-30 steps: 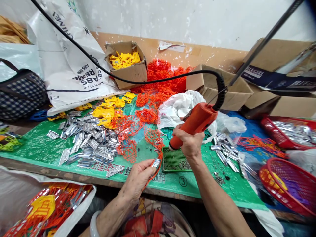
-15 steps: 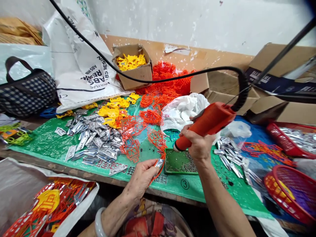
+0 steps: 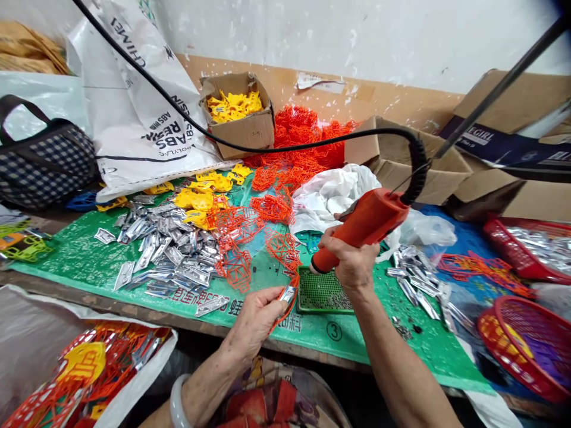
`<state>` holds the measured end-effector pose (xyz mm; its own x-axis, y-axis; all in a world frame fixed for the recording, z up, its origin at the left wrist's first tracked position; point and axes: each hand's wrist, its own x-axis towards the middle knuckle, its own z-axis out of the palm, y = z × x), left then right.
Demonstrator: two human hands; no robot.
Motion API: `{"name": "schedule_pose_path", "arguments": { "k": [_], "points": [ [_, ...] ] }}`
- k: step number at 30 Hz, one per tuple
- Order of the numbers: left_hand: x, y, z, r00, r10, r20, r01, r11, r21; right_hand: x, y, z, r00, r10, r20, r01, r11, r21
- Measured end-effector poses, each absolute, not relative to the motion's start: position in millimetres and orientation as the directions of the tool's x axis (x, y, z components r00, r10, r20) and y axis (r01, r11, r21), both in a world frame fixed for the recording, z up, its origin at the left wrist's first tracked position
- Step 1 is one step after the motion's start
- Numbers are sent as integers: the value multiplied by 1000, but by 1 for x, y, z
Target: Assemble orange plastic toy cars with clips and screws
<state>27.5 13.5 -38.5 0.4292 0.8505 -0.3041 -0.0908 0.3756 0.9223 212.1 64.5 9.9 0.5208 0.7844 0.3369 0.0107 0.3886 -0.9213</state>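
My right hand (image 3: pixel 355 261) is wrapped round a red electric screwdriver (image 3: pixel 363 227), its tip pointing down and left above a green perforated tray (image 3: pixel 307 289). Small screws (image 3: pixel 338 297) lie in that tray. Between the thumb and fingers of my left hand (image 3: pixel 259 315) is an orange plastic frame (image 3: pixel 282 315) with a silver plate (image 3: pixel 286 293) against it. The screwdriver tip is apart from this piece. Left of my hands lie a heap of silver plates (image 3: pixel 178 252), loose orange frames (image 3: pixel 235 264) and yellow plastic parts (image 3: pixel 195 201).
A black cable (image 3: pixel 285 148) runs from the screwdriver across the view. At the back stand a cardboard box (image 3: pixel 250 134) of yellow parts and a white sack (image 3: pixel 138 119). Red baskets (image 3: pixel 513 351) are at right. An open white bag (image 3: pixel 167 356) of assembled pieces is at lower left.
My right hand and the screwdriver have shifted slightly left, with the tip still over the tray. My left hand keeps its pinch on the frame and plate. The camera view has moved slightly.
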Motion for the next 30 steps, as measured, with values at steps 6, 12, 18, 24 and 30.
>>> {"name": "schedule_pose_path", "arguments": {
  "k": [6, 12, 18, 24, 30],
  "points": [
    [28, 14, -38, 426, 849, -313, -85, 382, 920, 216, 68, 11, 349, 879, 324, -90, 375, -923],
    [28, 13, -41, 427, 847, -317, -88, 388, 918, 219, 71, 16, 171, 949, 265, -167, 293, -941],
    [29, 14, -40, 430, 851, -303, -88, 373, 924, 215, 68, 13, 257, 917, 305, -93, 338, -937],
    [29, 13, -38, 419, 857, -300, -89, 368, 926, 214, 64, 10, 446, 817, 365, -28, 420, -907],
    [30, 11, -37, 412, 860, -302, -97, 371, 924, 213, 64, 10, 455, 808, 375, -16, 428, -904]
  ]
}}
